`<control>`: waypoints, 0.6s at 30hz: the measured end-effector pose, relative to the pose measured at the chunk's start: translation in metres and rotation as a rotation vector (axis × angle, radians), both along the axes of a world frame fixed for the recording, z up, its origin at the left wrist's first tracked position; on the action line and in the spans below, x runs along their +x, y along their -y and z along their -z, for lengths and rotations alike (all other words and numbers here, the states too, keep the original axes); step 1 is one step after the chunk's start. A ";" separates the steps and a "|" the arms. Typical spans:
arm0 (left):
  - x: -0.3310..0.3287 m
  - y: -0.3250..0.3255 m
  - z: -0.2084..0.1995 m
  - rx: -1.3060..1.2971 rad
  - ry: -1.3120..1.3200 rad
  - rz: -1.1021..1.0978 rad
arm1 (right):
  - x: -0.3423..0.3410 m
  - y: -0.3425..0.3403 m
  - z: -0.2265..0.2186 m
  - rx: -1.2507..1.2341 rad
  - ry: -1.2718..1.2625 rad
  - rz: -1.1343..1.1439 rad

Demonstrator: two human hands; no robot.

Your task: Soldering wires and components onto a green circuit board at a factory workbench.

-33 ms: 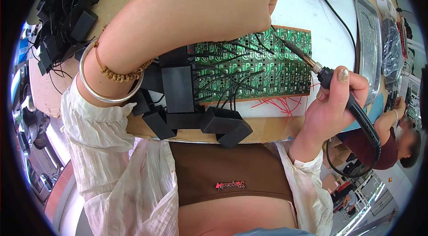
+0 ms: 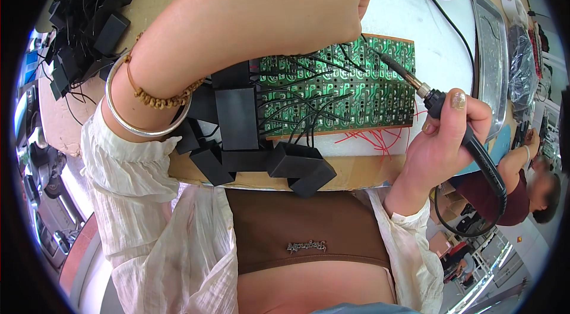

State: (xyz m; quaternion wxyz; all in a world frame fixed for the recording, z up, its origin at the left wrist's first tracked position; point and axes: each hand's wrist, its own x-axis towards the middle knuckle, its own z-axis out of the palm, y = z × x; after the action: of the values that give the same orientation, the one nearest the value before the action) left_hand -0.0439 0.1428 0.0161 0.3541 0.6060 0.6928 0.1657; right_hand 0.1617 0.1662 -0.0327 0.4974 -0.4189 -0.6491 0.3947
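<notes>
1. Barely anything's moved: right hand (image 2: pixel 448 136) and soldering iron (image 2: pixel 435 102) look shifted a hair.
2. That hand's pinching the iron just off the right edge of the circuit board (image 2: pixel 389 103).
3. Board sits toward the worktop's (image 2: pixel 356 171) near edge.
4. Left hand (image 2: pixel 335 8) looks curled around the board's far edge; honestly can't tell what its fingers pinch.

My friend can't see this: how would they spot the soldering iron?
Find the green circuit board. At its right, the right hand holds the soldering iron, dark tip over the board. Unlike the thin black wires, it has a thick black handle and shiny metal collar.
</notes>
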 end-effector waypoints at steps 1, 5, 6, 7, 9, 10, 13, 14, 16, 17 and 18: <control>0.001 0.001 -0.002 -0.016 -0.021 -0.010 | 0.000 0.000 -0.001 -0.001 0.000 -0.003; -0.002 0.001 0.005 0.020 -0.014 0.001 | -0.001 0.000 -0.001 -0.007 -0.028 -0.015; -0.001 0.000 0.005 0.021 -0.012 0.004 | -0.001 -0.001 0.000 -0.002 -0.024 -0.008; 0.000 -0.001 0.003 0.008 -0.006 0.006 | 0.000 -0.001 0.001 -0.001 -0.021 -0.004; 0.001 -0.004 0.005 -0.001 0.006 0.017 | 0.002 -0.002 0.001 -0.007 0.005 -0.007; 0.002 -0.006 0.007 0.037 0.009 0.016 | 0.004 -0.003 0.002 -0.004 0.011 0.003; 0.000 0.007 -0.007 -0.006 -0.023 -0.039 | -0.001 0.001 -0.002 -0.019 -0.014 -0.053; 0.000 0.005 -0.008 -0.063 -0.018 -0.028 | 0.000 0.000 -0.001 -0.017 -0.008 -0.053; 0.003 0.001 -0.015 -0.148 -0.064 -0.037 | -0.002 0.000 -0.001 -0.017 -0.003 -0.059; 0.005 -0.007 -0.012 -0.222 -0.100 -0.020 | -0.001 -0.002 0.001 -0.008 -0.002 -0.037; 0.005 -0.012 -0.004 -0.213 -0.088 0.002 | 0.001 -0.004 0.003 0.000 -0.001 -0.015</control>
State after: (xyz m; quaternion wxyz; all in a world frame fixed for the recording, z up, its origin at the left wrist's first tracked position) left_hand -0.0388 0.1553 0.0199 0.3858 0.5724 0.7207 0.0638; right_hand 0.1625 0.1701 -0.0355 0.4949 -0.4138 -0.6519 0.3986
